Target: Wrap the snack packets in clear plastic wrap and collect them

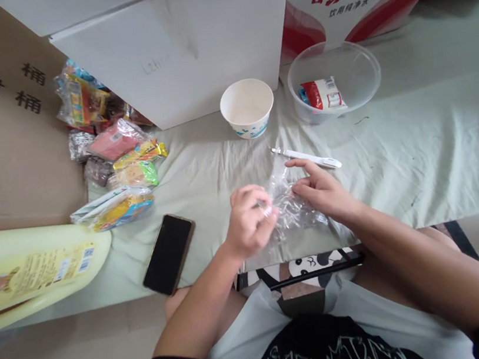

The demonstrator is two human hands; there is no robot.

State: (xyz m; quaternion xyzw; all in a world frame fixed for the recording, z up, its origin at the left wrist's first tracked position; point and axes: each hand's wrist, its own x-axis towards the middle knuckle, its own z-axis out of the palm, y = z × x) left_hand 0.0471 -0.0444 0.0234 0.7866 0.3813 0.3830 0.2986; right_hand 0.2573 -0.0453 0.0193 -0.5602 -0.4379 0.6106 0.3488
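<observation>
Clear crinkled plastic wrap (288, 208) lies on the cloth-covered surface between my two hands. My left hand (250, 219) is closed, its curled fingers pinching the left part of the wrap. My right hand (324, 191) rests at the wrap's right side with its index finger stretched out and the other fingers loosely bent, touching the plastic. Just beyond the right fingertips lies a white utility knife (307, 157). Farther back stands a white paper bowl (248, 107) with a blue-green pattern near its base; no contents show inside.
A clear plastic tub (363, 82) holds a red-and-white packet (328, 94). Packaged snacks (116, 140) are piled at the left, near a black phone (169, 255) and a pale yellow bottle (34, 273). A white box (186, 50) and a cardboard box (6, 141) stand behind.
</observation>
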